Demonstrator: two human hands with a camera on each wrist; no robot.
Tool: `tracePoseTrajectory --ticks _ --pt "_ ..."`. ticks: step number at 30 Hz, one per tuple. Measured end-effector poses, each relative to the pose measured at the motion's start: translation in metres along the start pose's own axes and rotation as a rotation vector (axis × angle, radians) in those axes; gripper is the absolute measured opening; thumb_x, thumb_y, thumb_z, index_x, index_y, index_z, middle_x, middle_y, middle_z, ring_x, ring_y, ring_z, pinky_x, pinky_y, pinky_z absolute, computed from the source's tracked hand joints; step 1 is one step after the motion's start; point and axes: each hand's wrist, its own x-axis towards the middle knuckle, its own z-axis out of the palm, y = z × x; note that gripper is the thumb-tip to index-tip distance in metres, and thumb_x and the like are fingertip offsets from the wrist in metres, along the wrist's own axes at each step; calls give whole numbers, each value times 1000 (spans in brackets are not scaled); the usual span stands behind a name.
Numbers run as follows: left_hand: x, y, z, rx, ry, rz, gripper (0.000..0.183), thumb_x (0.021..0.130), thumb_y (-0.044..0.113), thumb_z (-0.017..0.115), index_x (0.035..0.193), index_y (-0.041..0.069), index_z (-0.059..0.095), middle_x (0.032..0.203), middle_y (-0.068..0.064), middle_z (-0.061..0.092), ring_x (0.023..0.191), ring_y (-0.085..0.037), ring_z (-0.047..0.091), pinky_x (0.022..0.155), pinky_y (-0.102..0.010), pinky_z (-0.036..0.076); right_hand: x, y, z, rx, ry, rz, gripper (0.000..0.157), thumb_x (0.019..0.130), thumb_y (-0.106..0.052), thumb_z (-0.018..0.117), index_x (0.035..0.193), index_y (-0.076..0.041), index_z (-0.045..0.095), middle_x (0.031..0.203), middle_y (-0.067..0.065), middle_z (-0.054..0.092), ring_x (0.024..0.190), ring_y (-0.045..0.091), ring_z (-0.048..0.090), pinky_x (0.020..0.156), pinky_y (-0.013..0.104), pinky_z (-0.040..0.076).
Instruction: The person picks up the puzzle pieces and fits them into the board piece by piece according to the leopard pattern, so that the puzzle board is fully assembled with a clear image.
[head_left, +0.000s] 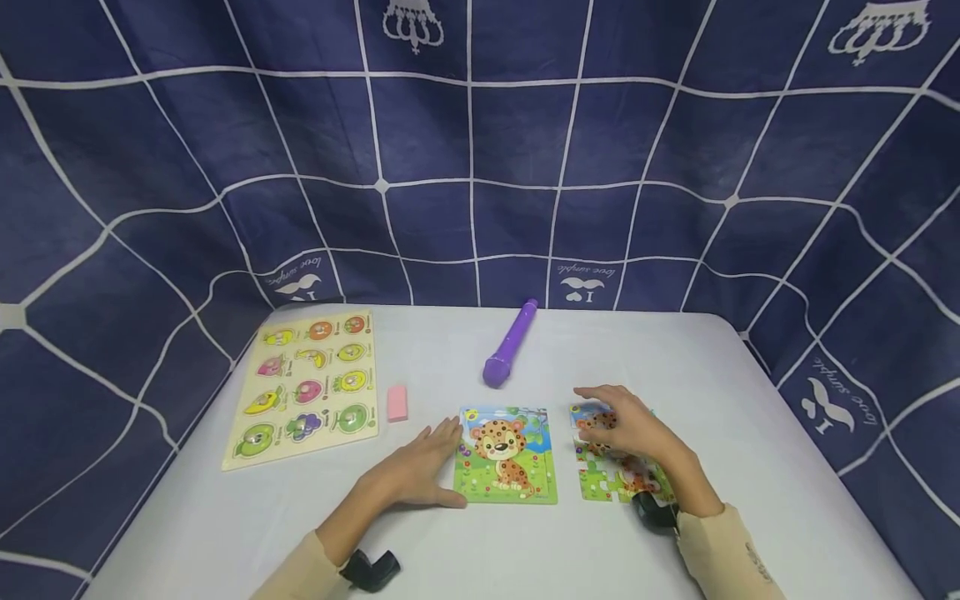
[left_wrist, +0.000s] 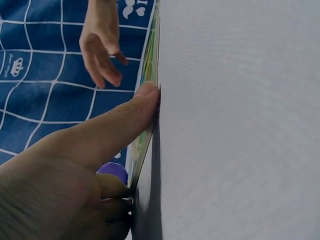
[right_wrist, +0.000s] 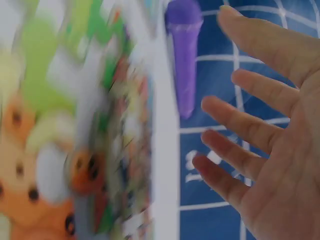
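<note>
Evidently thin, light and stiff, the leopard puzzle (head_left: 507,455) lifts best by its edge; left hand (head_left: 417,475) presses there flat-fingered, right hand (head_left: 628,425) hovers relaxed over loose pieces (head_left: 609,479) beside it.

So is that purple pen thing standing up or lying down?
Lying down. The purple pen rests flat on the white table, behind the leopard puzzle.

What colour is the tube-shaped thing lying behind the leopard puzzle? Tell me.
Purple. The tube shows best in the head view, lying on the white table.
</note>
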Motion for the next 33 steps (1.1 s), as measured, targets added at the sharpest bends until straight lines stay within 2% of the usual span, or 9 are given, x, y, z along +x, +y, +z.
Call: tracePoseTrajectory --ticks 4,9,13,16,20,26,33 --pt "0 -2 2 5 2 -5 114 73 70 68 152 -2 25 163 -17 15 152 -30 16 124 -47 18 10 19 -1 98 -69 21 64 78 -23 82 135 -9 57 132 14 60 123 38 52 99 59 47" --pt "0 -4 3 4 13 -1 115 73 70 68 152 -2 26 163 -17 16 152 -30 18 124 -47 19 20 29 -1 143 -123 74 66 75 -25 84 134 -9 58 134 15 58 122 35 52 100 57 47" --pt "0 -4 4 -7 17 2 115 73 70 67 152 -1 25 163 -17 16 152 -30 17 124 -48 18 23 33 0 136 -146 96 63 75 -24 83 131 -8 61 128 14 61 113 29 55 95 50 50" --pt "0 -4 4 -8 13 3 115 74 71 66 152 -1 24 163 -16 15 152 -29 16 124 -47 17 25 38 3 110 -155 81 57 76 -24 82 128 -7 63 121 12 63 105 24 55 89 42 50" --pt "0 -4 4 -11 10 2 114 74 71 66 152 0 24 163 -15 15 152 -28 16 124 -47 17 27 44 5 81 -161 56 50 78 -21 80 125 -8 65 117 9 65 102 21 55 86 38 50" --pt "0 -4 4 -23 8 1 113 75 70 66 153 0 24 163 -15 14 152 -28 15 124 -47 16 31 47 1 62 -184 38 46 79 -17 79 123 -7 67 116 8 65 102 21 56 87 38 50" --pt "-1 -5 4 -30 4 6 113 75 69 67 153 -1 23 164 -15 13 152 -29 14 124 -48 15 37 48 -3 52 -220 80 50 74 -22 84 119 -8 68 112 5 66 103 20 59 94 43 50"
